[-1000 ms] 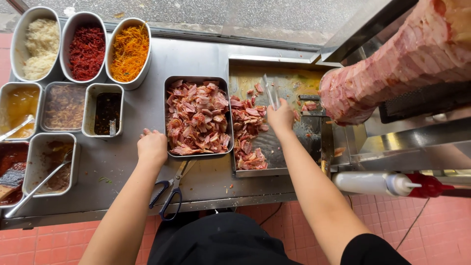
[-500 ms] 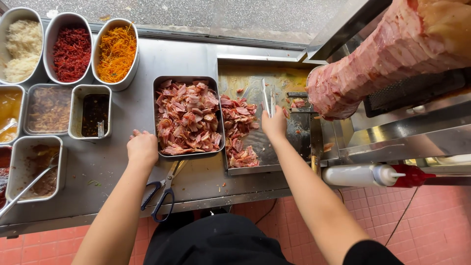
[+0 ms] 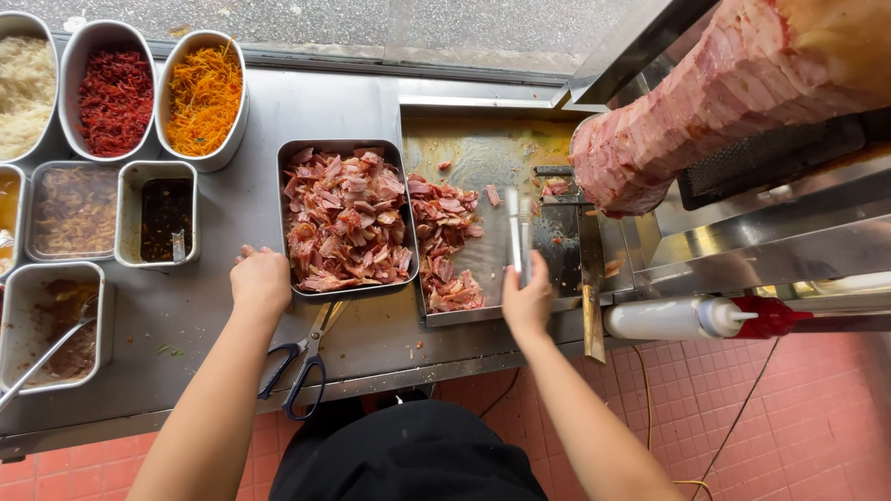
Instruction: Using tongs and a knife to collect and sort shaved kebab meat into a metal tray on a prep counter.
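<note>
Worker at a stainless tabletop (image 3: pixel 251 130) beside a vertical spit of stacked meat (image 3: pixel 715 102). The right hand (image 3: pixel 527 299) is closed around the handles of metal tongs (image 3: pixel 518 232), whose tips lie over the flat griddle tray (image 3: pixel 483 153). The left hand (image 3: pixel 261 281) rests with fingers curled on the near-left corner of the rectangular steel pan (image 3: pixel 345 218), gripping nothing else. The pan appears already well filled with shaved meat, while a smaller pile of shavings (image 3: pixel 447 237) remains on the tray just beside it; judged from this, most of the cut meat is gathered and that remainder is left. Blue-handled scissors (image 3: pixel 302 357) lie untouched near the tabletop's front edge.
</note>
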